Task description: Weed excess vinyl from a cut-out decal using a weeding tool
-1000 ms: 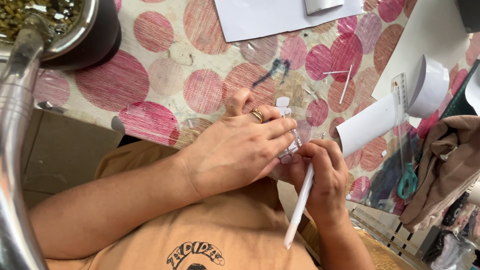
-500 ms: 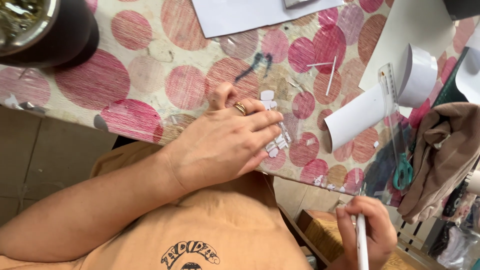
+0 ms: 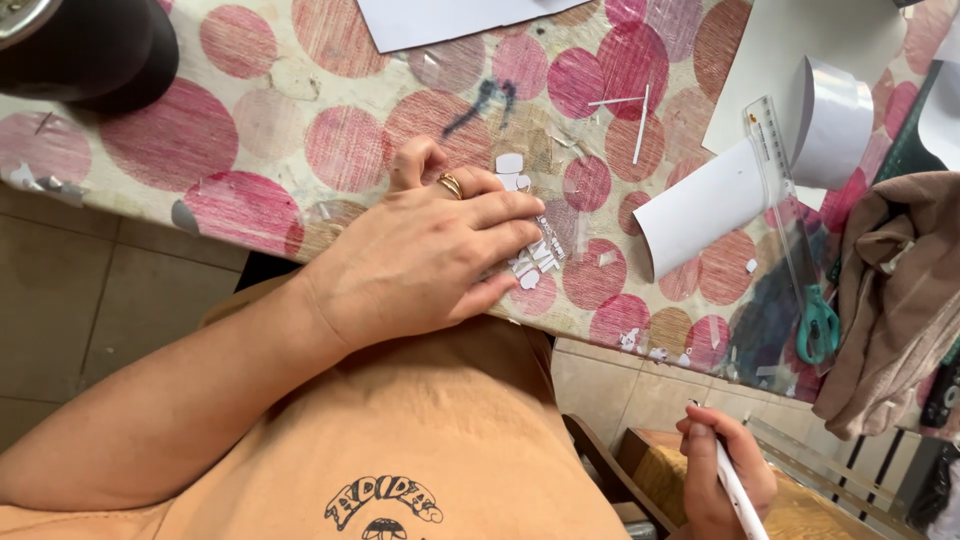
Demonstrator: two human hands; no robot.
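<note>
My left hand (image 3: 425, 255), with a gold ring on one finger, lies flat on the table near its front edge, fingers together pressing down on a clear plastic piece bearing small white cut paper shapes (image 3: 532, 258). My right hand (image 3: 725, 475) is below the table's edge at the lower right, closed around a white pen-like tool (image 3: 738, 492) that points down out of the frame. It is well apart from the paper shapes.
The table (image 3: 250, 140) has a cloth with pink and red dots. A curled white paper sheet (image 3: 715, 205), a clear ruler (image 3: 785, 195), teal-handled scissors (image 3: 818, 322) and a brown cloth (image 3: 895, 290) lie at right. A dark round object (image 3: 90, 50) sits far left.
My right hand has left the paper shapes and dropped below the table edge to the lower right, still holding the white tool. My left hand stays pressed on the piece.
</note>
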